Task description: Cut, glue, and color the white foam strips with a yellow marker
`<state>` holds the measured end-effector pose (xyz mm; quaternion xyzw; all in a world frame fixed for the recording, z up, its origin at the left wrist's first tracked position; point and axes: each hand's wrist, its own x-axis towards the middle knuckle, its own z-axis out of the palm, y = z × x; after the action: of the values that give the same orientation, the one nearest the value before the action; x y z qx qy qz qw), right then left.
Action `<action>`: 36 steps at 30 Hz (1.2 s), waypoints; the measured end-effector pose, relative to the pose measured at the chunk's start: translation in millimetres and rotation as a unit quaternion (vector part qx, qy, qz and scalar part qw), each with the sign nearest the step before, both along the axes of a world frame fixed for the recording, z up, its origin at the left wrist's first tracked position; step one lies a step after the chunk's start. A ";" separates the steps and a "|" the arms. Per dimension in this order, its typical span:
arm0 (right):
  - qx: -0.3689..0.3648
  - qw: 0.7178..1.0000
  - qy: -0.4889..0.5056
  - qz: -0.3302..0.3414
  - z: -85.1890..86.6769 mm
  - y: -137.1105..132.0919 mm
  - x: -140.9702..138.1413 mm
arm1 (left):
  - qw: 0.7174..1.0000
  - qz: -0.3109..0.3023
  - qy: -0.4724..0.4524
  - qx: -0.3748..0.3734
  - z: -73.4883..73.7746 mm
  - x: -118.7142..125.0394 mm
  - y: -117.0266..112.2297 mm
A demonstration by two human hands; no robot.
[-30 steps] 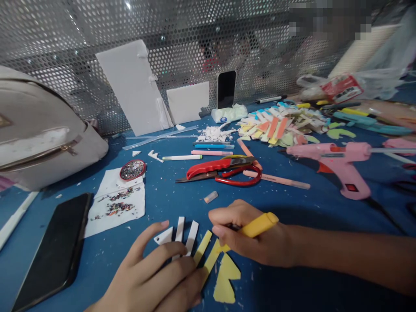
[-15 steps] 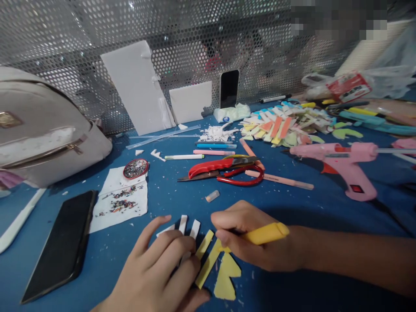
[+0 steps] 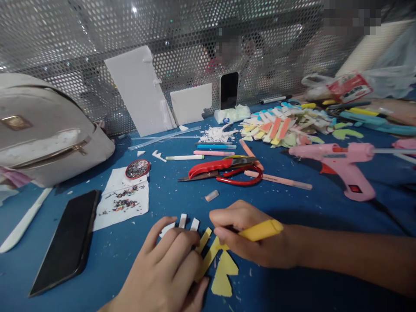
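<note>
My right hand [image 3: 247,234] is closed round a yellow marker [image 3: 261,230], its tip end low over a yellow strip [image 3: 212,252]. At the strip's lower end, my left hand [image 3: 169,264] steadies it between bent fingers and thumb, with the index finger lifted. A second yellow strip [image 3: 204,239] and several white strips, one of them a narrow white strip [image 3: 183,221], lie partly under the left hand. A notched yellow cutout [image 3: 224,274] rests just below the marker. The marker's tip is hidden by my right fingers.
Red-handled pliers [image 3: 224,171], a loose cap [image 3: 212,196] and several markers lie ahead. A pink glue gun [image 3: 344,162] is at right, near a heap of coloured strips [image 3: 276,123]. At left are a phone [image 3: 66,240], glitter on paper [image 3: 125,201] and a backpack [image 3: 48,130].
My left hand has shifted slightly up and right, covering more of the yellow strip's lower end. My right hand and the marker have moved a little left along the strip.
</note>
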<state>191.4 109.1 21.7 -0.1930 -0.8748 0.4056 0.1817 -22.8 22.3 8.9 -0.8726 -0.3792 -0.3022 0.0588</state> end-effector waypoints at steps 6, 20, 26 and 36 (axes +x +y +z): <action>-0.035 0.996 0.036 -0.073 3.4 0.8 -2.7 | 0.999 0.013 -0.007 -0.037 4.2 2.7 -1.2; -0.017 0.996 0.015 -0.091 2.3 0.4 -3.7 | 0.998 0.012 0.005 -0.056 5.6 -0.5 -0.5; -0.020 0.995 0.011 -0.100 2.3 -1.6 -4.3 | 0.998 0.014 0.008 -0.055 5.1 1.0 -1.0; -0.028 0.993 0.030 -0.111 2.9 -1.9 -4.1 | 0.998 0.008 0.012 -0.064 5.2 -2.9 -1.5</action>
<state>187.2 107.2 24.6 -0.2819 -0.8302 0.4127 0.2468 -25.6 20.7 14.0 -0.8753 -0.4037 -0.2661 0.0098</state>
